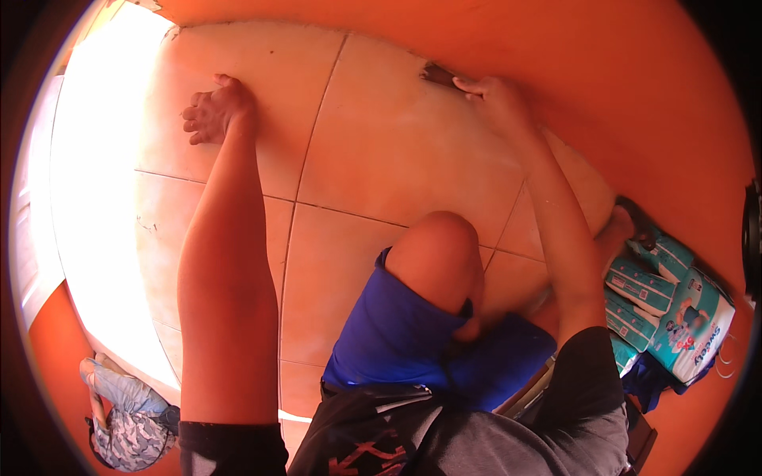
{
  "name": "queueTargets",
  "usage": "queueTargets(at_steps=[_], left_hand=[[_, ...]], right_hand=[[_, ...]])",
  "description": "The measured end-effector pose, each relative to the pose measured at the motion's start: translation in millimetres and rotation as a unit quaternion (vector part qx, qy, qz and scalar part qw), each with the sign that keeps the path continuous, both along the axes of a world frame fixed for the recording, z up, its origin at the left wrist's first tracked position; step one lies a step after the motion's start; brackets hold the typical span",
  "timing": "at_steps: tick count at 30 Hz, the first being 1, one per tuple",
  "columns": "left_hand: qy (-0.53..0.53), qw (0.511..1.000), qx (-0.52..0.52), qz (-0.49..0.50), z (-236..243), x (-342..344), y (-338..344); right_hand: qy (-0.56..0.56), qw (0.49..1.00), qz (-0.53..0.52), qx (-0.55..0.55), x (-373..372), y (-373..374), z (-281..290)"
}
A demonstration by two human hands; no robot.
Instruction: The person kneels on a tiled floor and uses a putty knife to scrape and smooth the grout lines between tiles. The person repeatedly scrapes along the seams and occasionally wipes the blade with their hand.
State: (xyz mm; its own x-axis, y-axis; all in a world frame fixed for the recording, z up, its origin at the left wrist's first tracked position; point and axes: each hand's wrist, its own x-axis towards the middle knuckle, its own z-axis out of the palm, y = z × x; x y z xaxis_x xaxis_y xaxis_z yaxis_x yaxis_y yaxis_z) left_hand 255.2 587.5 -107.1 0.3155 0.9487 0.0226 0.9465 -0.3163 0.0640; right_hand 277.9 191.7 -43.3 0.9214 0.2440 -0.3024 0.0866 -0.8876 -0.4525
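My left hand (214, 113) rests on the orange floor tiles (373, 127) at the upper left, fingers apart and bent, holding nothing. My right hand (492, 99) reaches to the foot of the orange wall (603, 71), its fingers closed on a small dark object (436, 74) that touches the floor's edge there; what it is exactly is too small to tell. My bent knee (436, 254) in blue shorts is below, between my arms.
Teal-and-white packages (639, 289) lie at the right beside my foot (615, 230) and a dark blue cloth (659, 385). Glaring light covers the left floor near a pale doorway (36, 198). Another person (131, 420) in a camouflage-pattern top is at the lower left.
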Motion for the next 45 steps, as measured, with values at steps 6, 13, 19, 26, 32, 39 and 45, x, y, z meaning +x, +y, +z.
queueTargets(at_steps=[6,13,19,26,32,39,45], left_hand=[[0.003,1.000,0.003,0.000,-2.7,-0.1,8.4],[-0.007,1.000,-0.012,0.004,1.5,0.2,4.5],[0.006,1.000,-0.013,0.013,-0.6,-0.9,6.3],[0.000,1.000,0.003,0.010,0.6,1.8,5.7],[0.001,1.000,0.011,0.011,-7.4,-0.1,8.4],[-0.002,1.000,0.002,0.005,-1.4,0.4,6.4],[-0.001,1.000,-0.008,-0.002,-1.5,-1.8,10.0]], right_hand=[[-0.023,0.997,0.050,-0.052,-2.2,32.6,26.1],[-0.003,0.999,0.023,-0.042,4.5,42.2,24.3],[0.037,0.997,-0.041,-0.058,9.2,47.5,22.6],[-0.028,0.997,0.014,-0.068,-22.8,-29.9,28.4],[-0.004,0.999,0.014,-0.039,-20.8,-27.5,21.1],[0.041,0.999,-0.033,-0.011,-15.9,-19.4,26.9],[0.041,0.997,-0.030,-0.062,-3.0,-5.6,14.1]])
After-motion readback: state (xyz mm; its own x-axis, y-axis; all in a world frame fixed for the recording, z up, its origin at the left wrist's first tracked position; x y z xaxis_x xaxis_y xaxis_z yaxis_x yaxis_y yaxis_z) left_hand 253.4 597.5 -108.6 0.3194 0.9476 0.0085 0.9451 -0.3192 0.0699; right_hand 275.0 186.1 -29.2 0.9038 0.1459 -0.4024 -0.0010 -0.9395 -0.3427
